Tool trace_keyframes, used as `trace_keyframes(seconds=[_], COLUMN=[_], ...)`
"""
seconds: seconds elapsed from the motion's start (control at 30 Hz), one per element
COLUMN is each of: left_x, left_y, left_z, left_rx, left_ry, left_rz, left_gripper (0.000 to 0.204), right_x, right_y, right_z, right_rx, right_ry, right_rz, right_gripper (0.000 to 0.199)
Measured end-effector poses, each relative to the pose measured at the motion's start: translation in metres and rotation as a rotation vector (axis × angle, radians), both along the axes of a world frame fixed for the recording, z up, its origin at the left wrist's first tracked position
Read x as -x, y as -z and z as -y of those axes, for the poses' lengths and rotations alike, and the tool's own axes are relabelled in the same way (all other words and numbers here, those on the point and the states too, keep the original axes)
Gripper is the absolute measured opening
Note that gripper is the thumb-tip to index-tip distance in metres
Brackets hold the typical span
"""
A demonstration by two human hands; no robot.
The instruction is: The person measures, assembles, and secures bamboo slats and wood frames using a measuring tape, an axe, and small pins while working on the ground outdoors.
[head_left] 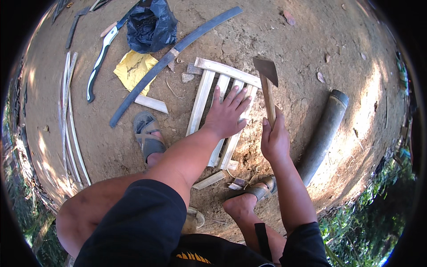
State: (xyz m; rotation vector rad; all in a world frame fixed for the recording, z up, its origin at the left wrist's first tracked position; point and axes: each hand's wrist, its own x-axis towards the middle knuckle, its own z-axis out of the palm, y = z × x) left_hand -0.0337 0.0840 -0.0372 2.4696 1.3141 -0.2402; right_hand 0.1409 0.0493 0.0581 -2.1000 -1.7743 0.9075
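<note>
A small frame of pale wooden slats [201,103] lies on the dirt in front of me, several slats running from a crosspiece [227,70] at its far end. My left hand [226,113] rests on the slats, palm down with its fingers spread. It covers the middle of the frame. Just to the right, my right hand [276,141] is closed round the wooden handle of a small hatchet [267,71]. Its dark, flat, broad head is up, beside the right end of the crosspiece and apart from my left hand.
A dark bamboo-like tube [324,135] lies at right. At left are thin strips [69,120], a folding saw [101,62] and a long dark curved strip [147,80]. A black plastic bag [151,26] and yellow sheet [134,71] lie farther off. My sandalled feet flank the frame.
</note>
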Motion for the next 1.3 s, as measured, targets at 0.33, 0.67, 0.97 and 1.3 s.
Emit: trace_keyframes(seconds=[0.33, 0.67, 0.97, 1.3], left_x=[0.002, 0.003, 0.004, 0.004], left_y=[-0.001, 0.0, -0.001, 0.0], left_z=[-0.004, 0.004, -0.006, 0.0], left_rx=[0.032, 0.025, 0.024, 0.001], left_ry=[0.012, 0.015, 0.01, 0.004], left_rz=[-0.001, 0.017, 0.013, 0.076], left_gripper=[0.075, 0.075, 0.073, 0.072], right_x=[-0.001, -0.012, -0.016, -0.012], right_y=[-0.008, -0.024, -0.02, -0.037], right_z=[-0.022, -0.045, -0.044, -0.056], right_rx=[0.079, 0.302, 0.339, 0.359], right_ry=[-0.186, -0.283, -0.268, -0.317], right_rz=[0.128, 0.268, 0.316, 0.356], right_gripper=[0.04, 0.043, 0.042, 0.039])
